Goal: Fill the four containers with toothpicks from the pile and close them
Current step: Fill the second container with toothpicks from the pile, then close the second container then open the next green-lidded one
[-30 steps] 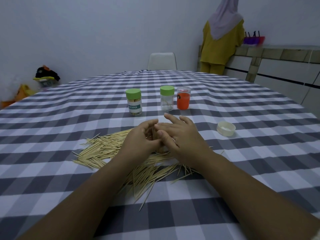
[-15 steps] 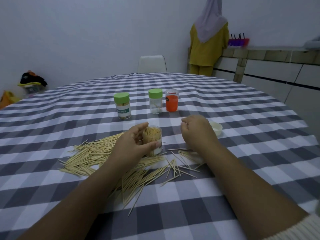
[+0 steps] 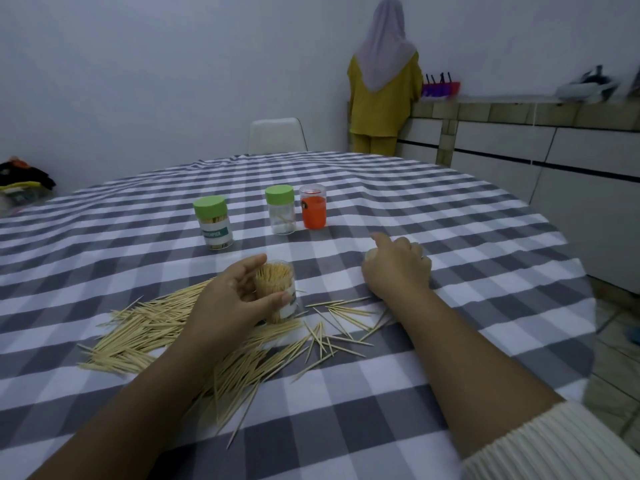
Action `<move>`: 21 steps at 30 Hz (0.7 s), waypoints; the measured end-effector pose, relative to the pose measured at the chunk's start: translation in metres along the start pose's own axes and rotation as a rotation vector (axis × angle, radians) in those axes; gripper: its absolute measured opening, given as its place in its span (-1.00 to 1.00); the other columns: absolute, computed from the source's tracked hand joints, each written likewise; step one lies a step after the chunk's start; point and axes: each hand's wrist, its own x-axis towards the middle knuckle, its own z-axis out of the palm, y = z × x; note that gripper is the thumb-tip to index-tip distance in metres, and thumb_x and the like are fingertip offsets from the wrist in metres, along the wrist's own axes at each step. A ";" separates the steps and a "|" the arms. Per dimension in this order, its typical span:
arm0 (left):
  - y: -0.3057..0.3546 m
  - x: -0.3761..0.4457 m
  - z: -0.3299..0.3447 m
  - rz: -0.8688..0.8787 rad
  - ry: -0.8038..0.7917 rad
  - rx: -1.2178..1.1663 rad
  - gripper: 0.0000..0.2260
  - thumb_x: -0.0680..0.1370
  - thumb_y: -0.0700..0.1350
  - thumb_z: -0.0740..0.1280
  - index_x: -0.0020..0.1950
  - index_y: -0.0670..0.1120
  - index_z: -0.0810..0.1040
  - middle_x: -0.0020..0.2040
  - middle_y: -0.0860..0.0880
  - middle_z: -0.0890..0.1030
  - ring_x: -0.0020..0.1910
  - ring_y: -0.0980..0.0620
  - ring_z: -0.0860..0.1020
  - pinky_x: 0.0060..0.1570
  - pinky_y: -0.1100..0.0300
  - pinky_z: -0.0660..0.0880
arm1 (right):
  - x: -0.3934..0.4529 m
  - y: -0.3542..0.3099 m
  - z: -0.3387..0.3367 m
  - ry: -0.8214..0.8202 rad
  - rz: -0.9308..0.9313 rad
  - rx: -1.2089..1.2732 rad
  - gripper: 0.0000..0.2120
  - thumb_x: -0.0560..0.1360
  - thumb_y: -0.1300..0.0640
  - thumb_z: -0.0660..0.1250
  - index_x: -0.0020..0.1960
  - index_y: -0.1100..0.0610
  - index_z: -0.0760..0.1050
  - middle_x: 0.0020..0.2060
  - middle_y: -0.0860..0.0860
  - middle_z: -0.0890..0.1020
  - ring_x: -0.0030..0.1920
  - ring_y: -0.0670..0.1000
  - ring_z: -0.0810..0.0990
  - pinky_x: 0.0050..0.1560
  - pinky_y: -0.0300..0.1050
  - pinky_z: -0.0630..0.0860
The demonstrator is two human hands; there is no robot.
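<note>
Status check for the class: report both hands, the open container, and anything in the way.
Left hand grips the full, uncapped container. Right hand curls over the white lid. Loose toothpicks lie scattered between them; nothing blocks capping.

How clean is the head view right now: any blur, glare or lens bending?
Head view: dim, flat, bluish light with soft shadows; no glare on the clear open container packed with toothpicks; wide-angle lens bows the grey-and-white checked tablecloth; loose toothpick pile slightly soft; right hand hides most of the white lid.
</note>
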 end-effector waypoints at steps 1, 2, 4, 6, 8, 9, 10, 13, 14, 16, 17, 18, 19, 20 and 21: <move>0.000 0.000 0.000 -0.001 -0.003 -0.002 -0.34 0.36 -0.12 0.52 0.43 0.01 0.37 0.13 0.10 0.49 -0.09 0.38 0.48 -0.26 0.53 0.48 | 0.001 -0.004 -0.001 -0.027 0.007 0.134 -0.51 0.57 0.04 0.15 0.48 -0.06 0.16 0.36 0.12 0.35 0.32 0.14 0.30 0.21 0.03 0.33; 0.001 0.000 0.001 -0.004 -0.007 -0.007 -0.34 0.37 -0.13 0.52 0.43 0.01 0.37 0.12 0.11 0.48 -0.10 0.40 0.46 -0.26 0.54 0.47 | 0.000 -0.009 -0.002 -0.084 0.008 0.316 -0.46 0.54 0.05 0.21 0.48 -0.10 0.16 0.35 0.12 0.35 0.30 0.13 0.33 0.15 0.00 0.38; 0.001 0.000 0.001 -0.008 -0.020 -0.012 -0.34 0.37 -0.13 0.52 0.43 0.01 0.37 0.12 0.12 0.48 -0.08 0.40 0.46 -0.23 0.53 0.48 | -0.006 -0.022 -0.004 -0.213 -0.025 0.702 -0.39 0.48 0.11 0.30 0.47 -0.15 0.19 0.32 0.11 0.36 0.16 0.09 0.46 0.01 -0.07 0.48; 0.000 0.000 0.001 -0.013 -0.029 -0.021 -0.33 0.37 -0.12 0.52 0.43 0.02 0.36 0.12 0.11 0.48 -0.05 0.36 0.49 -0.21 0.49 0.51 | -0.017 -0.034 -0.006 -0.287 -0.091 0.945 -0.42 0.48 0.15 0.33 0.43 -0.17 0.26 0.27 0.07 0.38 0.09 0.04 0.50 0.03 -0.11 0.51; -0.002 0.000 0.001 -0.020 -0.031 -0.042 -0.33 0.37 -0.12 0.53 0.43 0.02 0.36 0.14 0.12 0.50 -0.02 0.32 0.51 -0.18 0.44 0.53 | -0.028 -0.044 -0.005 -0.313 -0.165 1.116 -0.52 0.49 0.14 0.35 0.35 -0.16 0.35 0.20 0.00 0.42 0.13 0.00 0.50 0.15 -0.09 0.51; -0.002 0.000 0.001 -0.022 -0.032 -0.054 -0.33 0.37 -0.12 0.53 0.43 0.03 0.36 0.15 0.12 0.51 0.01 0.31 0.52 -0.16 0.41 0.54 | -0.033 -0.047 -0.004 -0.332 -0.191 1.196 -0.58 0.49 0.14 0.36 0.30 -0.13 0.38 0.18 -0.03 0.46 0.14 0.00 0.51 0.17 -0.07 0.52; -0.003 0.000 0.001 -0.021 -0.034 -0.061 -0.33 0.37 -0.12 0.53 0.43 0.03 0.36 0.18 0.11 0.52 0.05 0.27 0.54 -0.13 0.38 0.56 | -0.037 -0.050 -0.003 -0.362 -0.211 1.263 -0.62 0.49 0.14 0.38 0.25 -0.10 0.40 0.17 -0.02 0.50 0.15 0.01 0.54 0.17 -0.06 0.53; -0.003 0.000 0.002 -0.012 -0.034 -0.063 -0.35 0.38 -0.10 0.53 0.42 0.04 0.37 0.20 0.08 0.57 0.10 0.19 0.57 -0.08 0.29 0.59 | -0.046 -0.054 -0.001 -0.430 -0.267 1.306 -0.65 0.44 0.15 0.42 0.20 0.02 0.45 0.11 0.06 0.58 0.06 0.00 0.61 0.04 -0.11 0.59; -0.003 -0.001 0.002 -0.008 -0.030 -0.067 -0.39 0.39 -0.12 0.52 0.40 0.04 0.40 0.17 0.09 0.59 0.07 0.19 0.59 -0.11 0.29 0.59 | -0.049 -0.056 0.000 -0.438 -0.280 1.298 -0.64 0.42 0.16 0.44 0.18 0.05 0.45 0.08 0.07 0.60 0.01 -0.02 0.63 -0.01 -0.12 0.61; -0.002 -0.002 0.002 0.003 -0.031 -0.084 -0.47 0.40 -0.16 0.51 0.34 0.03 0.46 0.08 0.11 0.64 0.01 0.21 0.62 -0.13 0.27 0.60 | -0.053 -0.057 0.002 -0.444 -0.306 1.274 -0.63 0.39 0.18 0.47 0.14 0.08 0.45 0.01 0.06 0.64 -0.02 -0.02 0.66 -0.02 -0.05 0.62; -0.002 -0.002 0.003 0.004 -0.035 -0.092 -0.50 0.40 -0.17 0.51 0.31 0.02 0.48 0.06 0.11 0.65 0.00 0.20 0.62 -0.11 0.23 0.60 | -0.054 -0.057 0.003 -0.447 -0.318 1.267 -0.64 0.38 0.21 0.48 0.12 0.09 0.46 -0.01 0.06 0.66 -0.02 -0.01 0.66 -0.01 -0.02 0.62; -0.003 -0.002 0.003 0.000 -0.039 -0.101 -0.51 0.40 -0.19 0.51 0.29 0.02 0.50 0.04 0.11 0.66 0.00 0.19 0.62 -0.09 0.19 0.61 | -0.054 -0.058 0.004 -0.452 -0.328 1.265 -0.64 0.37 0.24 0.48 0.11 0.09 0.46 -0.01 0.06 0.66 0.00 0.00 0.66 -0.01 -0.01 0.62; -0.003 -0.003 0.002 -0.005 -0.042 -0.115 -0.52 0.40 -0.21 0.50 0.28 0.01 0.50 0.04 0.11 0.66 0.00 0.19 0.63 -0.07 0.18 0.61 | -0.055 -0.058 0.005 -0.456 -0.341 1.261 -0.63 0.36 0.27 0.49 0.10 0.09 0.46 0.01 0.07 0.66 0.02 0.01 0.66 -0.01 -0.01 0.61; -0.004 -0.003 0.002 -0.008 -0.044 -0.130 -0.53 0.40 -0.23 0.50 0.27 0.01 0.50 0.03 0.10 0.66 0.00 0.18 0.63 -0.08 0.18 0.61 | -0.054 -0.058 0.006 -0.459 -0.354 1.251 -0.62 0.35 0.29 0.49 0.10 0.10 0.46 0.02 0.09 0.66 0.04 0.03 0.65 0.00 0.00 0.61; -0.005 -0.003 0.002 -0.011 -0.046 -0.145 -0.53 0.41 -0.26 0.49 0.27 0.01 0.50 0.03 0.09 0.67 -0.01 0.18 0.63 -0.09 0.20 0.60 | -0.053 -0.058 0.007 -0.457 -0.367 1.235 -0.61 0.34 0.31 0.50 0.10 0.10 0.47 0.04 0.10 0.65 0.06 0.04 0.64 0.01 0.00 0.61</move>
